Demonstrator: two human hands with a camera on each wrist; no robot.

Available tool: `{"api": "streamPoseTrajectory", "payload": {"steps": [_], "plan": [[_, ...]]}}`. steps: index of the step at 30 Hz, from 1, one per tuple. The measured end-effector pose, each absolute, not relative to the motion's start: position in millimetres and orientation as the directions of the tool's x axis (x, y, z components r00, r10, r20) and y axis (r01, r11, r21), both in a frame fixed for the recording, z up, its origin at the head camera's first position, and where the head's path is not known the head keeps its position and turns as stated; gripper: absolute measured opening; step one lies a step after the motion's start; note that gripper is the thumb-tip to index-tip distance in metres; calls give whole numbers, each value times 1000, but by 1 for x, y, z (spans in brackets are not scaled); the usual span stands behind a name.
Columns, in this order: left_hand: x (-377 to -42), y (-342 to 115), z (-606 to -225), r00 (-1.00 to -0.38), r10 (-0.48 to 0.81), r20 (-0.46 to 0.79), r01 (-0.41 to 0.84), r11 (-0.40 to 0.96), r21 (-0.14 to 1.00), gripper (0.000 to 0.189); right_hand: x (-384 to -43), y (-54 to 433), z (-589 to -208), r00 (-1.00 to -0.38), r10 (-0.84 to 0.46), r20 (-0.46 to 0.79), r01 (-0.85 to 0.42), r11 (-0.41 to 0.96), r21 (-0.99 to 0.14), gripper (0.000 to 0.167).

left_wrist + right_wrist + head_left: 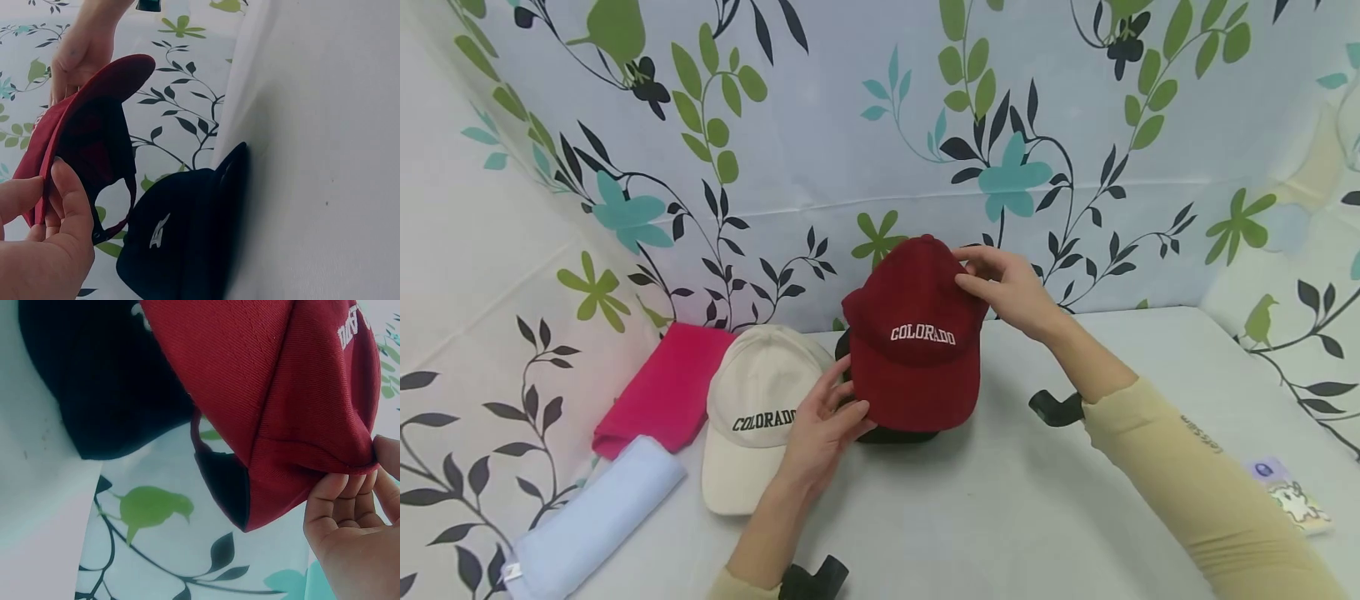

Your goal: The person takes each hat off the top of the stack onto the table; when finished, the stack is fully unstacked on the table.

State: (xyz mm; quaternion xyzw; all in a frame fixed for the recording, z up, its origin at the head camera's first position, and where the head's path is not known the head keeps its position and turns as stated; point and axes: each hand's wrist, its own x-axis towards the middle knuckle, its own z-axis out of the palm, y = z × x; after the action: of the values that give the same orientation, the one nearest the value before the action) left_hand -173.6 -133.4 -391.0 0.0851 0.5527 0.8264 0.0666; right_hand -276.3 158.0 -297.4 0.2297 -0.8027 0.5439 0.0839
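Note:
A dark red baseball cap (917, 379) with white COLORADO lettering is held up near the back of the table, its front toward me. My left hand (820, 429) pinches the side edge of its brim between thumb and fingers, as the left wrist view shows. With the right hand (1011, 292) I pinch the fabric of the crown at the upper right. A black cap (175, 231) with a small white mark sits on the table behind and below the red one, mostly hidden in the head view. The red cap's dark inside and back strap show in the left wrist view.
Left of the red cap lies a cream cap (767, 375) with black COLORADO lettering. Beside it are a folded pink cloth (662, 383) and a rolled light-blue cloth (595, 517). A small printed packet (1292, 496) lies far right. Patterned fabric (820, 125) hangs behind the table.

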Motion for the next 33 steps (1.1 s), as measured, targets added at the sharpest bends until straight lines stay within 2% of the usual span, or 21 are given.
{"api": "streamPoseTrajectory", "payload": {"steps": [19, 27, 33], "plan": [[-179, -92, -397, -961, 262, 92, -27, -418, 908, 66, -268, 198, -299, -911, -210, 356, -410, 353, -841, 38], [-181, -75, -402, -960, 272, 67, -46, -389, 920, 66, -266, 213, -306, -906, -202, 373, -423, 364, -830, 34], [-182, -65, -412, -963, 267, 44, -64, -383, 921, 65, -266, 220, -309, -923, -193, 333, -383, 380, -842, 37]]}}
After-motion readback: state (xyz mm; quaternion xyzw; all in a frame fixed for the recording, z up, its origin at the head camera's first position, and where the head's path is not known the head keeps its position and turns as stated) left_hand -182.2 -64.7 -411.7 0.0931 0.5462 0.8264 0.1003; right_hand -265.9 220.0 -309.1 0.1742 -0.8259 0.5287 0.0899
